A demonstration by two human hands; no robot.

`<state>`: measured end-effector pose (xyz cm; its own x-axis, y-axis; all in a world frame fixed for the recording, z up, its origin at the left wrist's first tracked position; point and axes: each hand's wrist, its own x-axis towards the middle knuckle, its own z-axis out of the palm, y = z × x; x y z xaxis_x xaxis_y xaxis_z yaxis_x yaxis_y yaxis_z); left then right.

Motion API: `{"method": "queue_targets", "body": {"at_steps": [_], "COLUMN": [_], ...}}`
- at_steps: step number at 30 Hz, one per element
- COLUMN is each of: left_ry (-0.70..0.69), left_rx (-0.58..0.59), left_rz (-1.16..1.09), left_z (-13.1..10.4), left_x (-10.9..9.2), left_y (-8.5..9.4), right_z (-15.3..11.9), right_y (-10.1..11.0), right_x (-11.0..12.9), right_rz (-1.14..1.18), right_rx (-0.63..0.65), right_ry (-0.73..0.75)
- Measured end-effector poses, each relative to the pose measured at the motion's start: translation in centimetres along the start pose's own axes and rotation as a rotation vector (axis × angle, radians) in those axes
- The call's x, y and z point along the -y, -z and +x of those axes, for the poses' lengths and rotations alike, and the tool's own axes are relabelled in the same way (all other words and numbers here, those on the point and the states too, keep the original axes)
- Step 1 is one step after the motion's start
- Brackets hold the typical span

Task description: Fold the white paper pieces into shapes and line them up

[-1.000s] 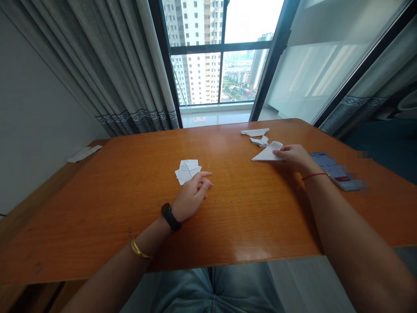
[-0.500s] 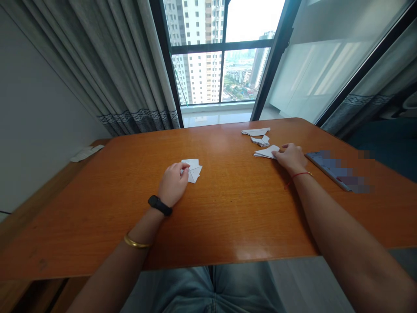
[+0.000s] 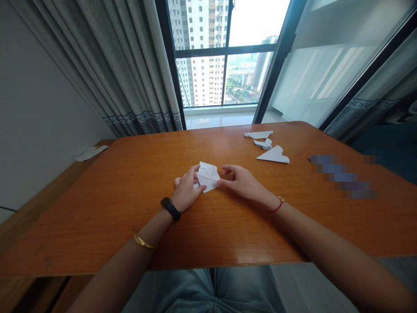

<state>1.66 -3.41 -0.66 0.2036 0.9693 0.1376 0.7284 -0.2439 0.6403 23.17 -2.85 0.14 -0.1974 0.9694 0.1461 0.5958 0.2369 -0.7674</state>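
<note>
A folded white paper [image 3: 209,176] with crease lines is held just above the middle of the wooden table [image 3: 130,174]. My left hand [image 3: 188,187] grips its left side between thumb and fingers. At its right edge is my right hand [image 3: 239,180], fingers apart and curved, the thumb tip touching or almost touching the paper's lower right corner. Behind and to the right lie a white paper plane shape [image 3: 274,155], a small folded paper piece [image 3: 263,144] and a long flat folded paper [image 3: 258,135].
A blurred-out flat device [image 3: 342,176] lies on the table at the right. On a ledge at the far left is a whitish sheet [image 3: 91,153]. Grey curtains [image 3: 97,65] and a window stand beyond the table's far edge.
My right hand has let go of the paper plane shape and moved left to the folded paper. My left hand has moved right and lifted the folded paper a little.
</note>
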Motion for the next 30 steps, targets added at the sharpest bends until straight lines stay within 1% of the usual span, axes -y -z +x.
{"method": "queue_targets", "body": {"at_steps": [1,3,4,5,7,8,9,10,11,12,13,14,15,16,17,18,19,20,22,25,27,30], "left_ry": [-0.024,-0.062,-0.068,-0.064,-0.049,-0.050,-0.060,-0.074,-0.089,-0.098,-0.096,-0.084,-0.060,-0.025,0.016,0.058,0.088,0.098,0.052,-0.039,-0.040,0.002], "left_rx": [0.010,0.024,0.020,0.007,-0.020,-0.019,-0.005,0.015,0.025,0.018,-0.008,-0.051,-0.099,-0.140,-0.161,-0.158,-0.137,-0.100,0.000,0.121,0.150,0.147], "left_rz": [-0.095,-0.304,-0.402,-0.483,-0.598,-0.632,-0.656,-0.668,-0.664,-0.634,-0.563,-0.443,-0.275,-0.079,0.116,0.279,0.387,0.435,0.388,0.182,0.100,0.111], "left_z": [-0.1,-0.1,-0.1,-0.1,-0.1,0.0,0.0,0.0,0.0,0.0,0.0,-0.1,-0.1,-0.2,-0.3,-0.4,-0.5,-0.6,-0.6,-0.5,-0.4,-0.3], "left_x": [-0.1,-0.3,-0.3,-0.3,-0.4,-0.4,-0.4,-0.4,-0.4,-0.4,-0.3,-0.2,0.0,0.1,0.1,0.2,0.2,0.2,0.0,-0.1,-0.2,-0.1], "left_y": [-0.1,-0.2,-0.2,-0.2,-0.1,-0.1,-0.1,-0.1,-0.1,-0.1,-0.1,-0.1,-0.1,-0.1,-0.1,-0.1,-0.1,-0.1,-0.1,-0.1,0.1,0.7], "right_z": [-0.3,-0.6,-0.6,-0.5,-0.4,-0.4,-0.4,-0.4,-0.4,-0.4,-0.3,-0.1,0.1,0.4,0.7,0.9,1.1,1.2,1.2,0.9,0.7,0.5], "right_y": [-0.5,-0.7,-0.4,0.1,0.9,1.3,1.5,1.6,1.7,1.7,1.7,1.7,1.6,1.6,1.6,1.5,1.4,1.2,1.0,1.1,1.3,1.7], "right_x": [0.4,0.8,0.8,0.7,0.4,0.4,0.4,0.4,0.5,0.6,0.6,0.6,0.4,0.2,-0.2,-0.5,-0.9,-1.1,-1.2,-0.5,-0.1,0.1], "right_rz": [0.077,0.223,0.284,0.327,0.359,0.366,0.372,0.384,0.410,0.446,0.483,0.508,0.515,0.504,0.477,0.442,0.413,0.401,0.438,0.549,0.596,0.648], "right_rx": [0.048,0.099,0.085,0.044,-0.050,-0.055,-0.014,0.058,0.126,0.154,0.131,0.065,-0.018,-0.088,-0.126,-0.134,-0.123,-0.106,-0.081,-0.082,-0.083,-0.088], "right_ry": [-0.020,-0.064,-0.089,-0.108,-0.121,-0.114,-0.104,-0.098,-0.101,-0.109,-0.118,-0.133,-0.153,-0.178,-0.207,-0.232,-0.247,-0.249,-0.227,-0.219,-0.240,-0.267]}}
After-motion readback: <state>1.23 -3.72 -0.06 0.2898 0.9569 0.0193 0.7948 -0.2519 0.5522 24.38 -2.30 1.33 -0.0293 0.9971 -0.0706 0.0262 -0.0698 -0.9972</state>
